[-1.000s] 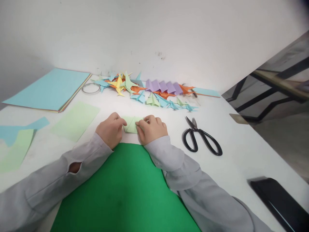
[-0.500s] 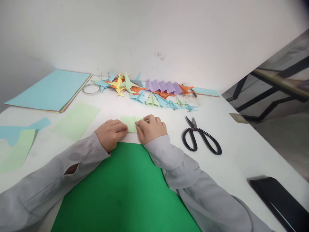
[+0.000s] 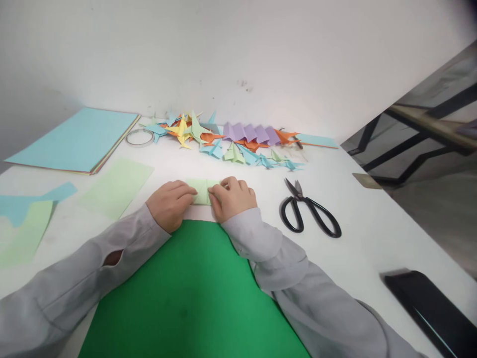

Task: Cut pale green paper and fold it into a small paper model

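Observation:
A small folded piece of light green paper (image 3: 201, 190) lies on the white table (image 3: 357, 214) between my two hands. My left hand (image 3: 169, 203) presses on its left side with bent fingers held together. My right hand (image 3: 231, 198) is curled over its right side, fingertips pinching down on the fold. Both arms wear grey sleeves and rest across a large green sheet (image 3: 194, 298) at the near edge.
Black scissors (image 3: 309, 214) lie to the right of my hands. A row of folded paper figures (image 3: 231, 139) and a tape ring (image 3: 139, 137) sit by the wall. A coloured paper stack (image 3: 78, 139) and loose green (image 3: 117, 186) and blue (image 3: 22, 204) sheets lie left. A black object (image 3: 432, 311) lies near right.
The raised flap of the light green paper has been pressed down flat. My left fingers slid along onto it; my right hand stayed in place.

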A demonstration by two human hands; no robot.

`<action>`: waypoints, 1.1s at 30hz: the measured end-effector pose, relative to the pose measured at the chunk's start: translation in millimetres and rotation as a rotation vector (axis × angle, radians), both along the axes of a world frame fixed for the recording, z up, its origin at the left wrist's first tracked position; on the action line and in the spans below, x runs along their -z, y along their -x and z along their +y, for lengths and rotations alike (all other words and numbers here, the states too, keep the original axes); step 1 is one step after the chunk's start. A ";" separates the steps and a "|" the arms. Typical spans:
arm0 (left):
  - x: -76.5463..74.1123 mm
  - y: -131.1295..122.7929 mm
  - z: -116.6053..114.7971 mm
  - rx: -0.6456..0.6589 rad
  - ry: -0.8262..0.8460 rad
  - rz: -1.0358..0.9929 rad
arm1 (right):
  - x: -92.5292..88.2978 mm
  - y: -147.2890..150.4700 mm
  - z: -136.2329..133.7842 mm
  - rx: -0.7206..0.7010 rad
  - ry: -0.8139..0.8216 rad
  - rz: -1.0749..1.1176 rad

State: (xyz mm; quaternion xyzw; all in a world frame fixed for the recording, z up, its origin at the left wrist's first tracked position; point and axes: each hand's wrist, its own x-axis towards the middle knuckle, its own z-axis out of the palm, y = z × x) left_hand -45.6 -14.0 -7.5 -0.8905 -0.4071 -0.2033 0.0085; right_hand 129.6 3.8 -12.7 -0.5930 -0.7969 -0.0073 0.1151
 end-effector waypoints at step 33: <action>4.8 -10.5 3.0 0.197 -0.049 0.150 | 20.3 -5.6 -7.7 0.044 -0.040 0.132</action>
